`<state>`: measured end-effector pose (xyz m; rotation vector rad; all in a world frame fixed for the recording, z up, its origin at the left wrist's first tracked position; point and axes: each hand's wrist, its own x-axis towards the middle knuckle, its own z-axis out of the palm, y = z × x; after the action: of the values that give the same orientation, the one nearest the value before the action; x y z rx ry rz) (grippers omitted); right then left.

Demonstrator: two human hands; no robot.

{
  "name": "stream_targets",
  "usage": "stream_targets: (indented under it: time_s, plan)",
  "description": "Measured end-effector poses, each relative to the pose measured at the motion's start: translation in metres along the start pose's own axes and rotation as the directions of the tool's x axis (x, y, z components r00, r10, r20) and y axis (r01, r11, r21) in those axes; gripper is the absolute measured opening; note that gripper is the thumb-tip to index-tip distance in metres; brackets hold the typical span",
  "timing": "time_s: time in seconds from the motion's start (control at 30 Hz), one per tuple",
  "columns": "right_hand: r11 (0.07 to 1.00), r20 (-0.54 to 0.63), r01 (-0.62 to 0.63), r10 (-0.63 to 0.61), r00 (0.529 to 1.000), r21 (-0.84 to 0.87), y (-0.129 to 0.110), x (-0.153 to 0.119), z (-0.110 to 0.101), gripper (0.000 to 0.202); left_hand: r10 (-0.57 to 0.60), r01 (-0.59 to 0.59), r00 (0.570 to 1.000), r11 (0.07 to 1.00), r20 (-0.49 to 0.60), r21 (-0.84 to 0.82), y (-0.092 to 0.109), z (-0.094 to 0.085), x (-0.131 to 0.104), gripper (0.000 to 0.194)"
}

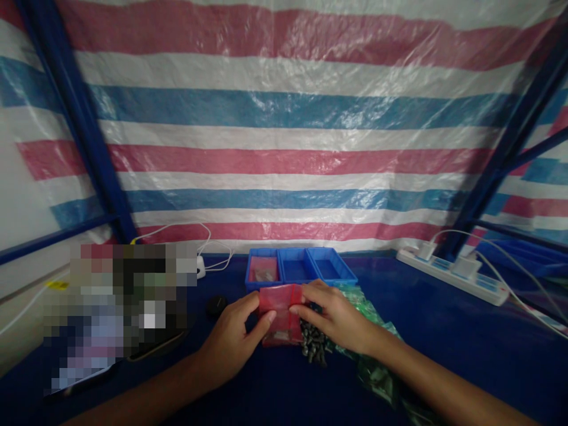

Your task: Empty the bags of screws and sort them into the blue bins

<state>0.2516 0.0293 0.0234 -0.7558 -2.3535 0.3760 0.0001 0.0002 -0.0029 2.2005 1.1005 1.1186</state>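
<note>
Between my two hands is a small red plastic bag point(282, 305), held up over the blue table with something small and pale in its lower end. My left hand point(237, 331) pinches its left edge between thumb and fingers. At the upper right side, my right hand point(331, 313) grips the same bag. A pile of small dark metal screws point(314, 344) lies just under and right of the bag. Behind the hands stands a blue tray with three compartments point(302, 283); its left one holds another red bag point(264, 267).
Green plastic packaging point(377, 376) lies beside and under my right forearm. A white power strip point(457, 278) with plugged chargers sits at the right. A round black object point(216, 306) is left of my left hand. Blurred-out items fill the far left.
</note>
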Motion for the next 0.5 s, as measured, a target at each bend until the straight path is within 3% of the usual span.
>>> stream_targets:
  time_s: [0.5]
  plan:
    - [0.999, 0.003, -0.041, 0.041, 0.999, 0.008, 0.0004, -0.0007, -0.0003, 0.023, -0.007, 0.007, 1.000, 1.000, 0.014, -0.016, 0.0002, 0.0001, 0.0006, 0.025]
